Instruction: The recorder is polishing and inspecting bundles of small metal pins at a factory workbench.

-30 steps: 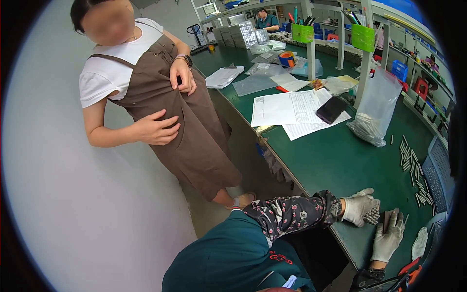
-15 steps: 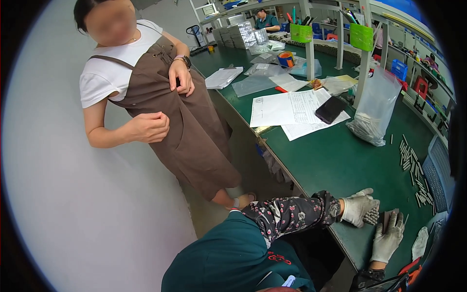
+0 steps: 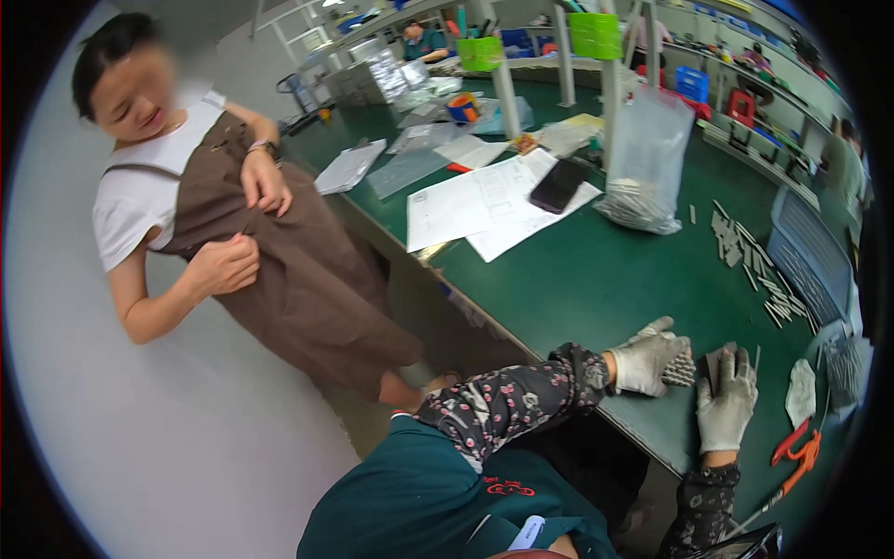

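Brown cloth met us first at the left, where we saw a dress (image 3: 289,252) on a person who stood beside the bench (image 3: 549,279), two bare hands (image 3: 244,228) held at its front. Next along, we had a stack of papers (image 3: 350,166) near the bench edge, then a roll of tape (image 3: 463,107) among clear plastic, and white sheets (image 3: 452,210) with a black phone (image 3: 559,185) lying on them. Right of the phone, we saw a clear bag (image 3: 652,140) with pale rods in its bottom.

Nearer to us, our left hand (image 3: 644,363), in a whitish glove, was closed around a bundle of short grey rods (image 3: 679,371), the ends packed together just above the bench. Just to the right, a brown flat piece (image 3: 714,361) lay under our gloved right hand (image 3: 727,402); its fingers were stretched forward, and we could not tell whether they gripped the piece. Farther right, we had loose rods (image 3: 729,240) scattered on the bench, an orange-handled tool (image 3: 801,458), a crumpled white cloth (image 3: 801,395) and a blue basket (image 3: 812,244) tilted beside the rods.
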{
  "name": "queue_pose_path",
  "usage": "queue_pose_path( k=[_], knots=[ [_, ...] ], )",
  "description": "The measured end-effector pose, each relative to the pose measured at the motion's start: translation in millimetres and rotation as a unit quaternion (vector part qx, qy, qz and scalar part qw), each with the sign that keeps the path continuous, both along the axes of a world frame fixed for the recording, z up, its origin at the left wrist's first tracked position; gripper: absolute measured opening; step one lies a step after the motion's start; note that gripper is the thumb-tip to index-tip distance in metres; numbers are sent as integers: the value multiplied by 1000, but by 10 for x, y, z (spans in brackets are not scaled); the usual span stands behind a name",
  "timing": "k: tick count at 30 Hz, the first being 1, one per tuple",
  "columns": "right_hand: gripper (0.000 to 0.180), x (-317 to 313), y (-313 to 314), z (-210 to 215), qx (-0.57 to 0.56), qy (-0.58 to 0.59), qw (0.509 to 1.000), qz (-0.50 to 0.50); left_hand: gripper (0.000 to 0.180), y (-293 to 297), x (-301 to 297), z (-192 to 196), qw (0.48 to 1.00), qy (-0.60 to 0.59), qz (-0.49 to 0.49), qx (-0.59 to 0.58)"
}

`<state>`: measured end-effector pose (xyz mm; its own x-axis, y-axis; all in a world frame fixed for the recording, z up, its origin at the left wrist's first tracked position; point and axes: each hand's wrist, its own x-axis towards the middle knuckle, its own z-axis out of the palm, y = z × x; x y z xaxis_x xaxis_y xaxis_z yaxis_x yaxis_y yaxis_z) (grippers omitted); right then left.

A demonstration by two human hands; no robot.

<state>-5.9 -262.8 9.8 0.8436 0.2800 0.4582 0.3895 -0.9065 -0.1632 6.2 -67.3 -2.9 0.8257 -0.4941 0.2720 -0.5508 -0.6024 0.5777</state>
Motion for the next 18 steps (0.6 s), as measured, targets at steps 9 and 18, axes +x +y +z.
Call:
queue_pose_path(
  k=[9, 18],
  knots=[
    [50, -26, 74, 76, -10, -6, 1000, 1, 45, 71, -69, 36, 1000, -6, 21, 17],
    [48, -48, 72, 86, -10, -2, 1000, -2, 43, 67, -94, 66, 1000, 7, 8, 5]
  ],
)
